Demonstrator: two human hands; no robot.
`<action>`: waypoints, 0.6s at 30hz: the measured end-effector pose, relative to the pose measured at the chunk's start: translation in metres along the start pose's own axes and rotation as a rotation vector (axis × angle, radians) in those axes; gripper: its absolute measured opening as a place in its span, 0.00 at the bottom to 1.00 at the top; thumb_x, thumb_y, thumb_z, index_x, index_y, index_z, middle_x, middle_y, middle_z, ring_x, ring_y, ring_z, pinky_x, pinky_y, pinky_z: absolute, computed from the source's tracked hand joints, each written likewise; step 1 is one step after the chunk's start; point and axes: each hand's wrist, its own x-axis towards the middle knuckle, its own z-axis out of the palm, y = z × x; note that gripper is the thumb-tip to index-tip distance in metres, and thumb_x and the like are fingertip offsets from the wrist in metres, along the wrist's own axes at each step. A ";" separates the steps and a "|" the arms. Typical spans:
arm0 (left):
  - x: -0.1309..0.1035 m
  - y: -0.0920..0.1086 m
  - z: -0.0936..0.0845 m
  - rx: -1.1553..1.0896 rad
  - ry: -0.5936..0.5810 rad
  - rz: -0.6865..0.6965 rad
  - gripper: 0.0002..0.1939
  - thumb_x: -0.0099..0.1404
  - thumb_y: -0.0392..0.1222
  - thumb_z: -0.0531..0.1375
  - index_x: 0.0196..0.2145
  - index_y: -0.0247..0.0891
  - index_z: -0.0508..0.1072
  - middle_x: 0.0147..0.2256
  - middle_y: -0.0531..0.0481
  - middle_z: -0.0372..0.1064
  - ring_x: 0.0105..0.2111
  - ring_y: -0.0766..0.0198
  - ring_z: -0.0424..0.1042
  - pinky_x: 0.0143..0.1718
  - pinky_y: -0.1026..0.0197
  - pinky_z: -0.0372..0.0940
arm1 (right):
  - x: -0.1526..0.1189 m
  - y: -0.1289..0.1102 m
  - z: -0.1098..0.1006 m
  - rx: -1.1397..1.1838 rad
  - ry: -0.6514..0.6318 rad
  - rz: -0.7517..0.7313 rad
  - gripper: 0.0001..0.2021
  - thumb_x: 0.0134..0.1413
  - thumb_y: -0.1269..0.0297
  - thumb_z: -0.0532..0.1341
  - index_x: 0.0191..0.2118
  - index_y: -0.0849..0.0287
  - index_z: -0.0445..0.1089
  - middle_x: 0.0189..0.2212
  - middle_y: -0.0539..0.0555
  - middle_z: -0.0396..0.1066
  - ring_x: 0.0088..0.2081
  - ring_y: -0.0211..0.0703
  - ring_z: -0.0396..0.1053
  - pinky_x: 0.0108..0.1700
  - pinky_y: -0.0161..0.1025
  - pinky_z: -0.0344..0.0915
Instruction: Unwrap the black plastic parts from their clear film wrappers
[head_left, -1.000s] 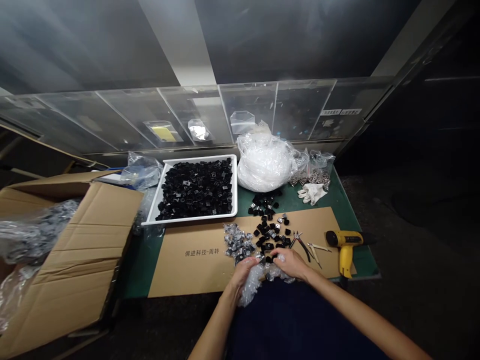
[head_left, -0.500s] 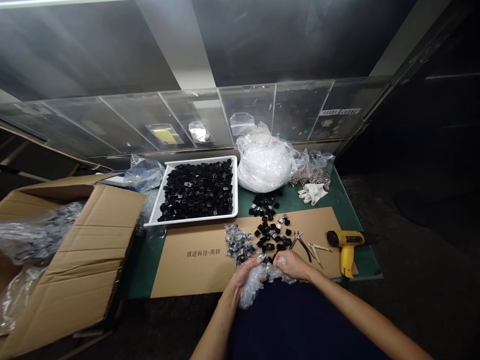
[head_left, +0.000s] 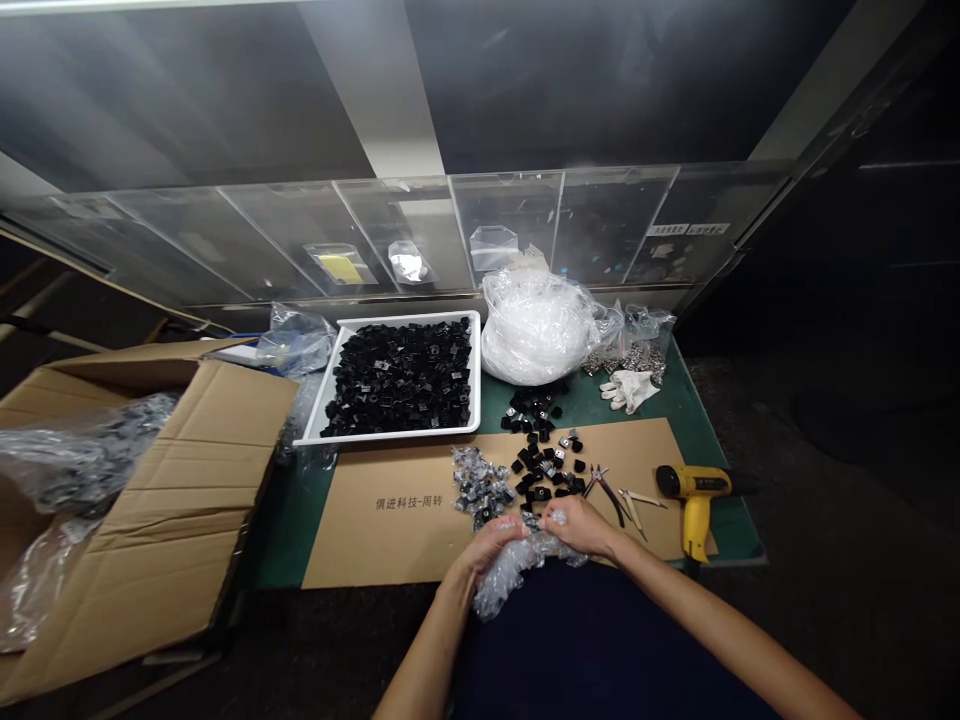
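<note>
My left hand (head_left: pixel 495 541) grips a bunched clear plastic bag (head_left: pixel 501 582) at the front edge of the cardboard sheet (head_left: pixel 409 545). Close beside it, my right hand (head_left: pixel 576 524) pinches another part of the same plastic. Between the fingertips a small part is partly visible, too hidden to make out. Just beyond my left hand lies a pile of small parts in clear wrapping (head_left: pixel 480 483). Loose black parts (head_left: pixel 541 465) are scattered beyond my right hand, and pliers (head_left: pixel 606 490) lie to its right.
A white tray (head_left: pixel 475 385) of black parts stands at the back, beside a big plastic bag (head_left: pixel 536 325). White gloves (head_left: pixel 628 390) lie behind a yellow heat gun (head_left: pixel 697 500) and tweezers (head_left: pixel 636 508). An open carton (head_left: pixel 202 480) holding bagged parts is at left.
The view has shifted slightly. Both hands have drawn a little closer together, and the bunched plastic between them has changed shape.
</note>
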 end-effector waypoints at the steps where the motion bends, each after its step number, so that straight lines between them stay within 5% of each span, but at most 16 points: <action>1: 0.000 0.000 -0.001 -0.006 -0.005 -0.005 0.16 0.46 0.43 0.70 0.28 0.33 0.70 0.23 0.54 0.66 0.22 0.71 0.63 0.26 0.68 0.56 | 0.000 0.001 0.000 -0.014 -0.002 -0.013 0.11 0.52 0.56 0.59 0.33 0.55 0.76 0.29 0.52 0.77 0.32 0.43 0.72 0.35 0.33 0.61; 8: 0.004 -0.007 -0.019 -0.131 -0.017 -0.101 0.17 0.46 0.43 0.71 0.29 0.35 0.69 0.24 0.53 0.69 0.22 0.68 0.67 0.27 0.66 0.63 | -0.011 -0.005 -0.013 -0.026 0.058 -0.060 0.10 0.53 0.61 0.57 0.31 0.57 0.74 0.26 0.51 0.76 0.29 0.40 0.70 0.32 0.31 0.59; 18: 0.010 -0.055 -0.070 -0.063 0.355 -0.140 0.17 0.52 0.53 0.64 0.31 0.38 0.68 0.21 0.54 0.67 0.18 0.64 0.66 0.21 0.62 0.63 | -0.003 -0.003 -0.025 -0.151 0.329 0.083 0.11 0.55 0.60 0.56 0.32 0.55 0.75 0.28 0.53 0.77 0.30 0.41 0.71 0.33 0.32 0.58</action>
